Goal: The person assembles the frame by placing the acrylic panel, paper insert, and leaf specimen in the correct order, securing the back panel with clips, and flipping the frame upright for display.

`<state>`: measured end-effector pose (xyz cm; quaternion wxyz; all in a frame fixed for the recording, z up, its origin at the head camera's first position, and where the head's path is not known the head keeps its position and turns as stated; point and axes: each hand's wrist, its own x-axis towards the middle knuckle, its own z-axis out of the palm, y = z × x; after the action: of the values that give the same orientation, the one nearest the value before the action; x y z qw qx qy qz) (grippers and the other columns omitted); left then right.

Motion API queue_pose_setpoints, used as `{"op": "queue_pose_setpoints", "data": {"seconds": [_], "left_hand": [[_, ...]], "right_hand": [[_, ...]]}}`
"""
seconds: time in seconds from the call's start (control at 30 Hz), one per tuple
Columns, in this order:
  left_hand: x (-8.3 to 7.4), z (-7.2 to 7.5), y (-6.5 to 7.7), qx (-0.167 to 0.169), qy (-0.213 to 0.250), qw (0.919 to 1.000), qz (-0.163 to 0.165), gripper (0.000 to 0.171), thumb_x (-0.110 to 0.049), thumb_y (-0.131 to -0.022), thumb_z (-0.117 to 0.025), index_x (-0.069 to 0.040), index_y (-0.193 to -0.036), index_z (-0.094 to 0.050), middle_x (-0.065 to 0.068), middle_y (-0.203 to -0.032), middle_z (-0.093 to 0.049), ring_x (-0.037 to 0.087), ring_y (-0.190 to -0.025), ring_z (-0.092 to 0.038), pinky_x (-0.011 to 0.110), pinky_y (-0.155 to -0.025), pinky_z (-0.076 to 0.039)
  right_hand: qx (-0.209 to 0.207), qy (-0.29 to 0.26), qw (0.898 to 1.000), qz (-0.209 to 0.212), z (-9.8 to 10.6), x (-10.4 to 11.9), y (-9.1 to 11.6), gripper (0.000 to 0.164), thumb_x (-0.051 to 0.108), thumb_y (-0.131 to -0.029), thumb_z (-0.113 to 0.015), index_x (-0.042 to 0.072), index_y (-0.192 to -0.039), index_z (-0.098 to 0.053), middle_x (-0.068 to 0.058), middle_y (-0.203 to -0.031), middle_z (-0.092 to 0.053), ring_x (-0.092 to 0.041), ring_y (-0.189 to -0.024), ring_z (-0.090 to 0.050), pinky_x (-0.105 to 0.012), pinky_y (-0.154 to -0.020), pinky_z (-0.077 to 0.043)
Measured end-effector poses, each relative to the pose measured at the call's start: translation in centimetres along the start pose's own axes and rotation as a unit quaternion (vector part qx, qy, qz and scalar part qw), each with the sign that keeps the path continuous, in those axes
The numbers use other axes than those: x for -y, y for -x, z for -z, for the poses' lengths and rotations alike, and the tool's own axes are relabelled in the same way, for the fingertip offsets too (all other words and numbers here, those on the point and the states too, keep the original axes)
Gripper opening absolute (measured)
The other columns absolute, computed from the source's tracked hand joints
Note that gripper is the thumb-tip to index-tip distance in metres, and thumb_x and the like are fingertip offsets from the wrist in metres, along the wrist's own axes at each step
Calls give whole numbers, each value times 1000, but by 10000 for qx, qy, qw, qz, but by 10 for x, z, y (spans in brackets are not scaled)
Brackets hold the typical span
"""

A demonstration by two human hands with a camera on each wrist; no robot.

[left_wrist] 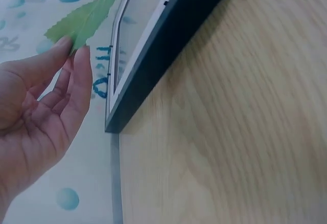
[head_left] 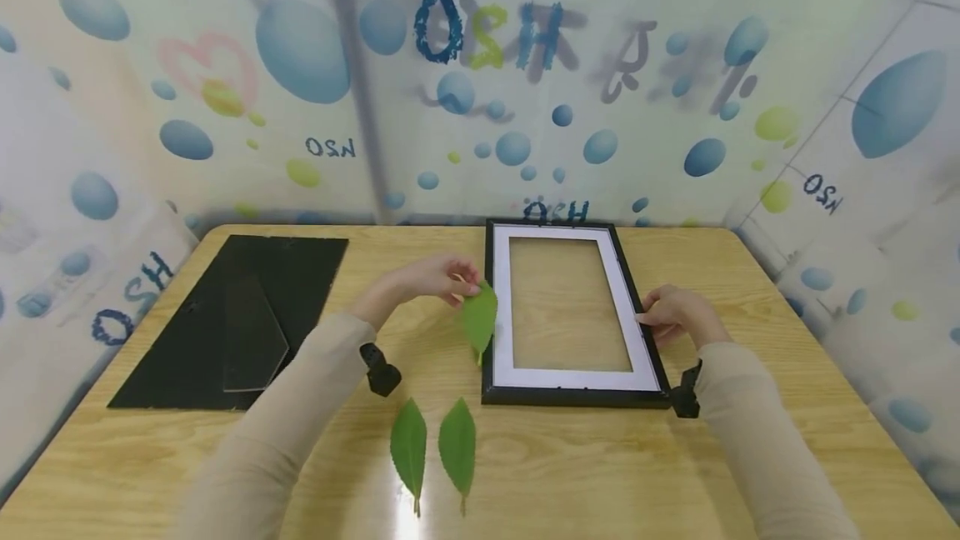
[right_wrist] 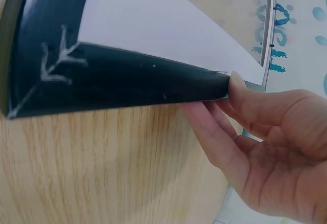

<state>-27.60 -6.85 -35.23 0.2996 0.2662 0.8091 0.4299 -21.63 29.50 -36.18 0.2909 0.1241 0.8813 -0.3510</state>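
Observation:
My left hand (head_left: 442,277) pinches a green leaf (head_left: 480,317) by one end between thumb and fingers, the leaf's stalk pointing down at the left side of a picture frame. The black picture frame (head_left: 577,397), with a white mat (head_left: 570,377) round a see-through middle, is at the right of the wooden table. My right hand (head_left: 681,315) grips its right side; in the right wrist view the thumb (right_wrist: 236,86) is over the rail and the fingers (right_wrist: 204,127) are beneath. Two more green leaves (head_left: 408,444) lie side by side in front, stalks toward me.
A black backing board (head_left: 187,332) with a stand flap (head_left: 251,340) lies on the left of the wooden table (head_left: 570,473). A wall covering (head_left: 465,148) with blue and green spots rises behind the table and at both sides.

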Motion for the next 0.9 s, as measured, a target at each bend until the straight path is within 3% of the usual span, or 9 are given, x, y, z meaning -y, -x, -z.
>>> {"op": "queue_pose_setpoints", "data": {"seconds": [0.33, 0.53, 0.7, 0.8, 0.9], "left_hand": [[-28, -9, -56, -499, 423, 9977, 197, 19, -11, -92, -53, -1, -108, -56, 0, -89, -55, 9, -80, -55, 25, -70, -55], [-37, -18, -88, -943, 841, 9913, 379, 22, -12, -92, -54, -2, -112, -58, 6, -99, -59, 16, -90, -59, 31, -79, -55], [-48, -27, -102, -1082, 959, 9879, 565, 22, -12, -92, -54, -3, -112, -59, 9, -112, -60, 20, -100, -61, 30, -80, -55], [-63, -32, -100, -1053, 960, 9877, 639, 26, -10, -93, -52, -1, -116, -57, 13, -120, -58, 24, -107, -59, 33, -86, -53], [-69, -35, -108, -978, 1101, 9866, 699, 28, -10, -93, -51, 1, -119, -55, 14, -126, -54, 26, -113, -56, 36, -91, -50]], "right_hand": [[54, 126, 9999, 15, -1, 1, 2, 25, 8, -91, -54, -9, -106, -43, -8, -78, -57, -12, -66, -59, -33, -67, -57], [-18, 77, 10000, 11, -2, 3, 1, 23, 8, -90, -54, -7, -104, -43, -7, -79, -55, -13, -69, -58, -31, -68, -57], [-12, -27, 10000, 60, -4, 2, 1, 23, 7, -90, -54, -7, -104, -43, -7, -77, -56, -12, -67, -58, -31, -67, -57], [-25, -24, 10000, 36, -4, 1, 1, 23, 8, -90, -54, -7, -104, -43, -6, -77, -55, -12, -66, -58, -31, -66, -57], [-92, 46, 9999, -2, -3, 1, 1, 22, 8, -91, -54, -6, -104, -43, -6, -76, -55, -12, -66, -58, -32, -67, -57]]}}
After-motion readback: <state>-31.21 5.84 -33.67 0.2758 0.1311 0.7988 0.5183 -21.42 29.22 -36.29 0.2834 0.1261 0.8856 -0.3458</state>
